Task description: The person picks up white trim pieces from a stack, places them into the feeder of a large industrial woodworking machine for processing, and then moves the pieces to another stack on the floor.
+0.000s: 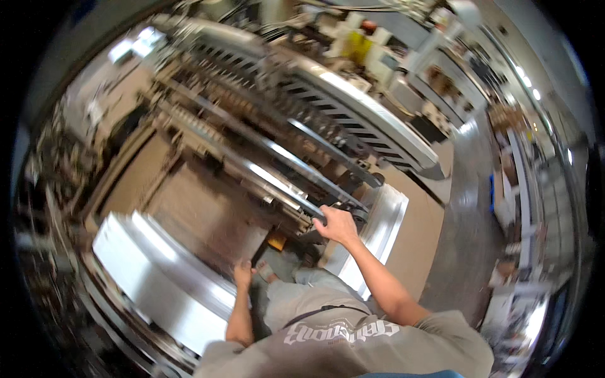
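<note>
I stand in a gap of a large machine (252,145) with long metal bars and rollers. My right hand (337,225) is closed over the near end of a shiny metal bar (277,183), its fingers curled round the edge. My left hand (244,274) is low by the inner edge of a white metal cover (164,271). Blur smears its fingers, and whether it touches the cover is unclear. Beyond my right hand is another pale metal cover (384,220). A small yellow part (276,240) shows below, between my two hands.
A silver guard with dark diagonal stripes (346,116) runs along the machine's far side. Brown board (416,214) lies beside the right cover. A grey floor aisle (469,183) stretches along the right, with shelves and boxes (507,170) past it. Machine parts crowd the left.
</note>
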A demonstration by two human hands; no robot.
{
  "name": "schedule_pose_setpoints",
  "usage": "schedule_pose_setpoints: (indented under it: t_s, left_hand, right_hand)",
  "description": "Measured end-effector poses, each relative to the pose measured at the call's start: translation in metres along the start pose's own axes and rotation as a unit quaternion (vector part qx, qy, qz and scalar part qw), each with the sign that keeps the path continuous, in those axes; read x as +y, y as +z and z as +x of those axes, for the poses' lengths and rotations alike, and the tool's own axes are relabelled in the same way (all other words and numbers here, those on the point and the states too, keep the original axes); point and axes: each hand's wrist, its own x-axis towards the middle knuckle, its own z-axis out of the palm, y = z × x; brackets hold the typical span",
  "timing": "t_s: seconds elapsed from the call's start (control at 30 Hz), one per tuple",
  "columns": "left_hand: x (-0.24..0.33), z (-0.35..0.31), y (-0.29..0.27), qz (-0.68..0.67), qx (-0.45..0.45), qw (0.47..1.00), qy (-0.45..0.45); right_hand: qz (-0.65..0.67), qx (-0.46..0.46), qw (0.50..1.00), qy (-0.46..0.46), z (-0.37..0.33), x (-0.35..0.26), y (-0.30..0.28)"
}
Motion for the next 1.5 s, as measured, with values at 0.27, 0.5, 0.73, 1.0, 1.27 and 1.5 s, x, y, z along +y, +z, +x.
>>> schedule_pose_setpoints:
  t_s: [0.27,0.5,0.73,1.0,1.27,1.5]
  left_hand:
    - [0.285,-0.016,0.046,-0.242,-0.134,0.961,-0.009]
    - [0.362,-0.015,0.111,-0.209,-0.135,0.968,0.037]
    - [0.343,0.004,0.121,-0.15,-0.15,0.976,0.05]
    - [0.334,0.014,0.118,-0.268,-0.199,0.943,0.007]
    - [0.332,0.013,0.092,-0.187,-0.164,0.968,-0.045]
    - [0.349,-0.01,0.105,-0.174,-0.065,0.979,-0.08]
  right_hand:
    - [0.03,0.035,0.999,-0.001,-0.013,0.011,0.003]
    - [0.19,0.189,0.962,-0.054,-0.029,0.021,-0.002]
    - [0.256,0.372,0.89,0.058,-0.128,0.072,0.001]
    - [0.216,0.208,0.832,0.467,-0.259,0.198,0.152]
    - [0.291,0.028,0.586,0.756,-0.339,0.284,0.257]
    - [0.134,0.079,0.604,0.782,-0.343,0.333,0.336]
